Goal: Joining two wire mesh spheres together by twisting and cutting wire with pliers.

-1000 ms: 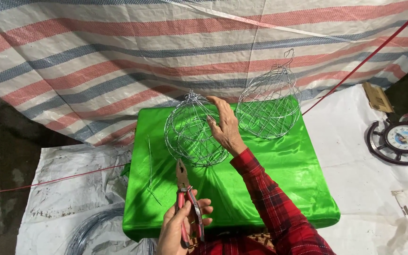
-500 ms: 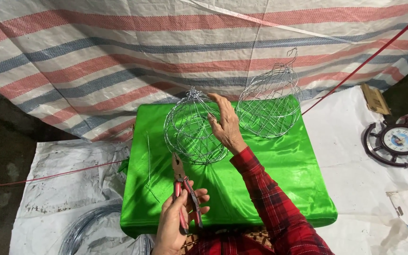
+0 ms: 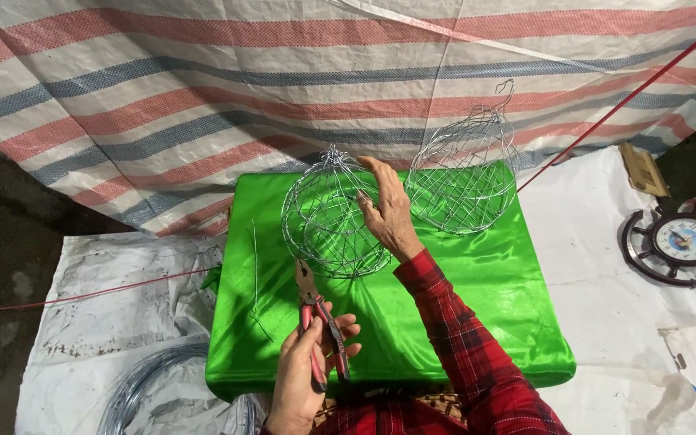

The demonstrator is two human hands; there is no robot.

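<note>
Left hand (image 3: pixel 304 379): at 6 o'clock, just inside the near edge of the green satin-covered table (image 3: pixel 477 322). Fingers are clenched around the red handles of the pliers (image 3: pixel 320 326); the metal nose points to 12 o'clock, toward the round wire-mesh frame (image 3: pixel 324 221), tip just short of its lower rim.

Right hand (image 3: pixel 388 213): at centre, arm in a red plaid sleeve (image 3: pixel 469 354). Palm and spread fingers rest flat against the right side of the round frame, steadying it, not closed around it. The frame stands on the cloth.

A second, pear-shaped wire frame (image 3: pixel 465 181) stands at 1 o'clock by the far edge, near the hand but apart. Bare cloth lies at 4 o'clock and 9 o'clock.

Off the table: coiled wire (image 3: pixel 151 391) at 8 o'clock, wheel-shaped clock (image 3: pixel 682 242) at 3 o'clock, striped tarpaulin (image 3: pixel 203 89) beyond.
</note>
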